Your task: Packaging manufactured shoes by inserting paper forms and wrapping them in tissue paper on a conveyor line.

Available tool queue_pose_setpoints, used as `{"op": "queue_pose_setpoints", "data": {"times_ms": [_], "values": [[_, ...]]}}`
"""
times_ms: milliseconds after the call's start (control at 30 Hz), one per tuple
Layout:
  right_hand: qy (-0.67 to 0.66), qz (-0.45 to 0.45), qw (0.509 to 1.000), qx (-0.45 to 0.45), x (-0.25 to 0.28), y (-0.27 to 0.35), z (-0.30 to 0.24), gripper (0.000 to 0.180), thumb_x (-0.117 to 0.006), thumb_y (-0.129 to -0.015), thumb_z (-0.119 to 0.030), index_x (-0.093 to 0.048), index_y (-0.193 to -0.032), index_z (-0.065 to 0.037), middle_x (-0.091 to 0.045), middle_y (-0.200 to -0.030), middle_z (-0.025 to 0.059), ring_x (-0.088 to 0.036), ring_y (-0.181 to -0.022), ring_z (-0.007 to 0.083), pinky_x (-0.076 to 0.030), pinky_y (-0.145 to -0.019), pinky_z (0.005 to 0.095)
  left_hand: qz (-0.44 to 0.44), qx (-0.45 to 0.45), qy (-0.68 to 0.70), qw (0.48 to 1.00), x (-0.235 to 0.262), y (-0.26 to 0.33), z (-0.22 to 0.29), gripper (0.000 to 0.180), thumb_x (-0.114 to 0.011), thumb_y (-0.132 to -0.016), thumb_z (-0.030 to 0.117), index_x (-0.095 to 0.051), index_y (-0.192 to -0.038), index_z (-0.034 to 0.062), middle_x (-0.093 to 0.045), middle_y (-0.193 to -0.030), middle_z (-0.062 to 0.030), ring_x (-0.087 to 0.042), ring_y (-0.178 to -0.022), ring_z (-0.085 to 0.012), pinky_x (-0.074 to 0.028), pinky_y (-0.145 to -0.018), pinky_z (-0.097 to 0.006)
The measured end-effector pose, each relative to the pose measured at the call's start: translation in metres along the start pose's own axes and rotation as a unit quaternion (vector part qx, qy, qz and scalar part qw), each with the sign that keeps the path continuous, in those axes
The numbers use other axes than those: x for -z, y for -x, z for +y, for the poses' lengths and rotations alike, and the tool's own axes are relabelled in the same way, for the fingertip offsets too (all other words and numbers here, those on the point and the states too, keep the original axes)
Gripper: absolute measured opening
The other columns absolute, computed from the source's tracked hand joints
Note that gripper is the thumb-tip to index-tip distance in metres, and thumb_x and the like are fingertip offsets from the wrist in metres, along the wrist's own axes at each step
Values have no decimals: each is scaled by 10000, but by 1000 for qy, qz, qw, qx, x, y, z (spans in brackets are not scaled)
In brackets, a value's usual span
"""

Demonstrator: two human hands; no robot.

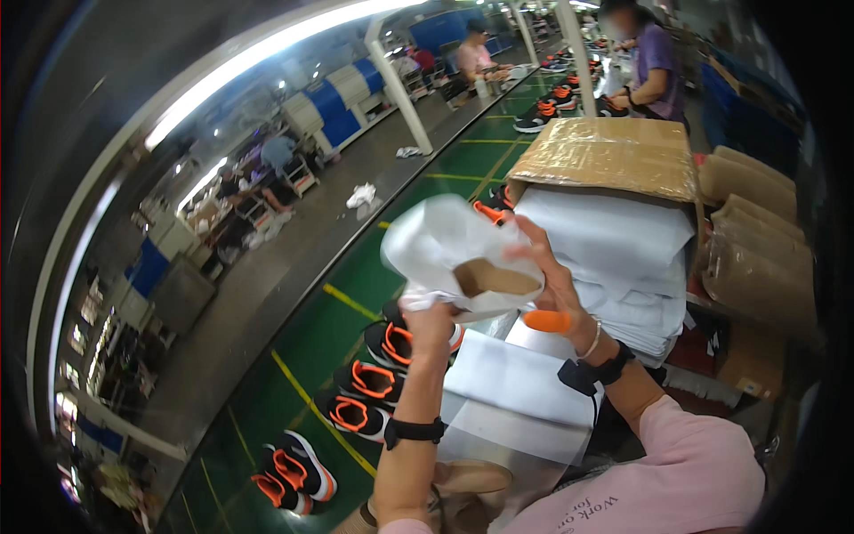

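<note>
A white paper bundle (436, 240), blurred by motion, is held up in front of me, with a brown piece (498, 278) showing through its opening. My left hand (431, 322) is closed on the lower left of the bundle. Spread and curved, the fingers of my right hand (553, 271) lie along its right side. An orange cover (547, 320) is on my right thumb. Below the bundle, white sheets (511, 374) lie on the bench. Black shoes with orange linings (365, 381) stand in pairs left of my left forearm.
A green conveyor belt (329, 320) with yellow lines runs from near left to far right. At right, a cardboard box (614, 156) holds stacked white sheets (605, 240). Beyond it are brown wrapped bundles (756, 240). A person in purple (656, 71) stands by the belt's far end.
</note>
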State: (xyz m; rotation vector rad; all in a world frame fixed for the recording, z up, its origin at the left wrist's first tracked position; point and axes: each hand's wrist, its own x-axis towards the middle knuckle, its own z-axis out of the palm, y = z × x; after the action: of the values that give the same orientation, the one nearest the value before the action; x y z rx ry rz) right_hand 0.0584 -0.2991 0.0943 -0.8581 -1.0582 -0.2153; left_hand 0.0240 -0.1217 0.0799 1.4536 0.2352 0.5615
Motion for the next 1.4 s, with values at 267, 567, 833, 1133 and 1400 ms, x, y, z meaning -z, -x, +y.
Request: {"op": "queue_pose_setpoints", "data": {"times_ms": [267,567,833,1133,1400], "values": [[291,90,950,-63,-18,2,50,245,-671,-787,-28,-476,-935,-38,-449,-507,-12,-384,-469,39,-278,-441,226,-234,23,-93,967,0,58,-25,612,-494,-938,312,-197,-1371,-3,-480,-1229,-179,-497,-1105,-241,-386,-941,-325],[295,-154,931,-149,-33,16,81,633,-747,-748,-330,-447,-1186,15,-564,-1076,235,-596,-1001,348,-489,-834,386,-136,73,65,986,73,35,-11,375,-514,-939,122,-392,-1284,42,-571,-1138,-89,-624,-970,-190,-581,-722,-331],[254,-143,935,-202,-55,14,84,587,-780,-701,-208,-476,-1165,-17,-617,-1004,198,-639,-887,314,-508,-759,359,-108,55,144,982,105,13,-21,346,-496,-951,160,-413,-1248,4,-584,-1137,-140,-630,-984,-263,-591,-732,-383],[356,-226,826,-374,-51,-7,137,469,-681,-631,-89,-416,-1011,-21,-617,-740,228,-629,-696,391,-495,-646,427,20,-1,-672,740,170,-56,-91,423,-632,-794,454,-665,-818,33,-656,-821,-169,-643,-818,-318,-492,-742,-445],[461,-344,768,-281,-96,21,254,473,-681,-626,-136,-369,-946,18,-579,-817,274,-582,-812,462,-473,-706,491,-122,-73,-553,821,176,-77,-125,279,-523,-822,212,-594,-740,-45,-589,-766,-282,-582,-775,-440,-459,-730,-494]]}}
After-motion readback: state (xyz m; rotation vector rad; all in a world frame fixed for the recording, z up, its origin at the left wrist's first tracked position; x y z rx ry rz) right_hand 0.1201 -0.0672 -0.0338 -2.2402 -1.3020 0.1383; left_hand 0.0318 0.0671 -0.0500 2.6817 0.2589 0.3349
